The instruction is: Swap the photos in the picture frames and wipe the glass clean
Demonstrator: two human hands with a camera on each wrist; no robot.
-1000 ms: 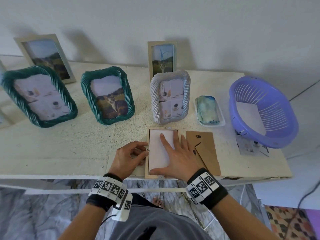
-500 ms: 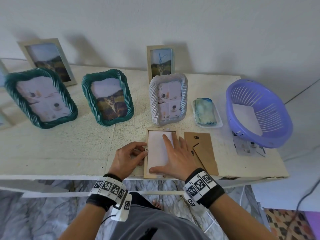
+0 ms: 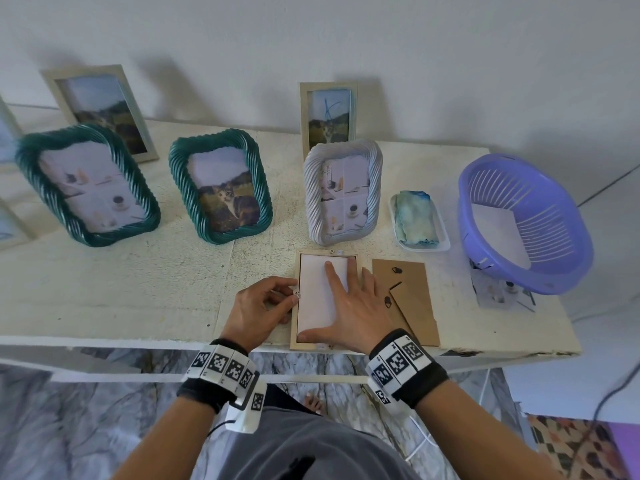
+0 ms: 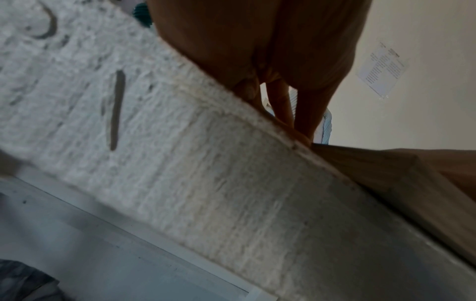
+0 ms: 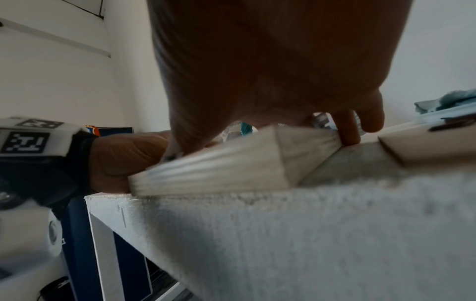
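A light wooden frame [image 3: 293, 327] lies face down at the table's front edge, with a white photo back [image 3: 315, 306] showing inside it. My right hand [image 3: 349, 306] rests flat on the photo with its fingers spread. My left hand [image 3: 289, 296] is curled at the frame's left edge, and its thumb and forefinger pinch a small metal tab [image 3: 296, 295]. The brown backing board [image 3: 412, 306] lies just right of the frame. In the right wrist view the frame's corner [image 5: 219, 171] juts over the table edge under my palm. The left wrist view shows my fingers [image 4: 280, 101] only from below.
Two green twisted frames [image 3: 88, 185] [image 3: 221, 183] and a white twisted frame [image 3: 343, 192] stand behind. Two plain frames [image 3: 100, 109] [image 3: 329, 116] lean on the wall. At the right are a cloth on a tray [image 3: 415, 216], a purple basket [image 3: 523, 223] and a loose photo [image 3: 502, 296].
Both hands stay in the same places on the frame. Only the head view has shifted a little.
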